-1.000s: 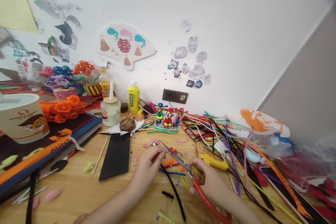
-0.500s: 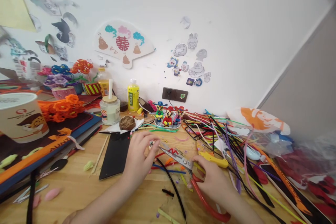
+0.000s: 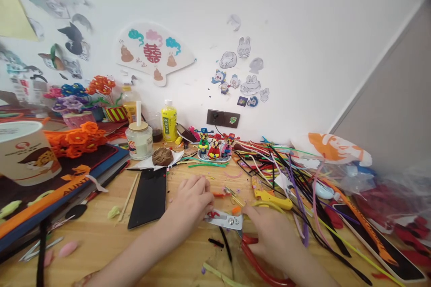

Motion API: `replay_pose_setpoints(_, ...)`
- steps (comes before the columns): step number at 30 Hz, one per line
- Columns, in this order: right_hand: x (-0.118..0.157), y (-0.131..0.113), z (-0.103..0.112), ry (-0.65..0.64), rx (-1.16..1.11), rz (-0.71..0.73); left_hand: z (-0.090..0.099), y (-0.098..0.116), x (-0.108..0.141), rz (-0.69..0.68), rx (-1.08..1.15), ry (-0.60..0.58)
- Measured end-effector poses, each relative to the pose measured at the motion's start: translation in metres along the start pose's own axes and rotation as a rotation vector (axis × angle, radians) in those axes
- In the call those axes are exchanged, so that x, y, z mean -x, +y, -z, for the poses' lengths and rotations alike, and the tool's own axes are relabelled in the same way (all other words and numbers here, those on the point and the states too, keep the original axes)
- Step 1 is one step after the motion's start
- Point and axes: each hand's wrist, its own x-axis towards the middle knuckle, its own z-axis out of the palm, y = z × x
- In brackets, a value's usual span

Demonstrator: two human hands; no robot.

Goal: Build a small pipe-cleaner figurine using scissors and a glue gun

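Observation:
My right hand point(image 3: 274, 235) is wrapped round the red handles of a pair of scissors point(image 3: 231, 221). The silver blades point left and reach the fingertips of my left hand point(image 3: 193, 199). That hand is closed in a pinch; what it grips is mostly hidden behind the fingers and blades. A bit of red fuzzy stem point(image 3: 213, 213) shows beside the blades near those fingertips. Below the scissors, a black fuzzy stem point(image 3: 226, 244) runs down the wooden table. A yellow-handled tool point(image 3: 272, 200) lies just beyond my right hand.
Three small figures stand on a tray point(image 3: 213, 158) at the back. A black phone-like slab point(image 3: 148, 197), a brown lump point(image 3: 162, 157), a candle jar point(image 3: 139, 141) and a yellow bottle point(image 3: 169, 121) are to the left. Many coloured fuzzy stems point(image 3: 269, 161) pile up on the right.
Both hands have drawn closer together, and the scissors have come down toward me, with their blades now at my left fingertips. My left hand has shifted slightly right and turned over.

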Motion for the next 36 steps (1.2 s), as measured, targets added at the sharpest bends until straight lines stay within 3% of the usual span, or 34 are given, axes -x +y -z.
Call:
replay_pose_setpoints(8, -0.003, 0.000, -0.006, -0.004, 0.023, 0.055, -0.006, -0.002, -0.002, 0.019, 0.022, -0.158)
replay_pose_setpoints(16, -0.006, 0.001, -0.010, -0.069, 0.083, 0.090, -0.012, -0.011, -0.001, -0.017, 0.091, -0.158)
replay_pose_setpoints(20, -0.008, 0.002, -0.011, -0.117, 0.120, 0.103, -0.014, -0.014, -0.002, 0.008, 0.151, -0.103)
replay_pose_setpoints(24, -0.004, 0.003, -0.010, -0.105, -0.007, 0.138, -0.019, -0.018, -0.006, 0.147, 0.257, -0.034)
replay_pose_setpoints(28, 0.003, 0.007, -0.002, -0.114, -0.188, 0.164, -0.022, -0.015, -0.008, 0.318, 0.425, -0.038)
replay_pose_setpoints(32, 0.003, 0.005, 0.006, 0.005, -0.294, 0.116, -0.021, -0.001, -0.007, 0.311, 0.530, -0.074)
replay_pose_setpoints(36, -0.004, -0.005, 0.000, 0.148, -0.516, 0.036, -0.025, 0.014, -0.005, 0.262, 0.628, -0.121)
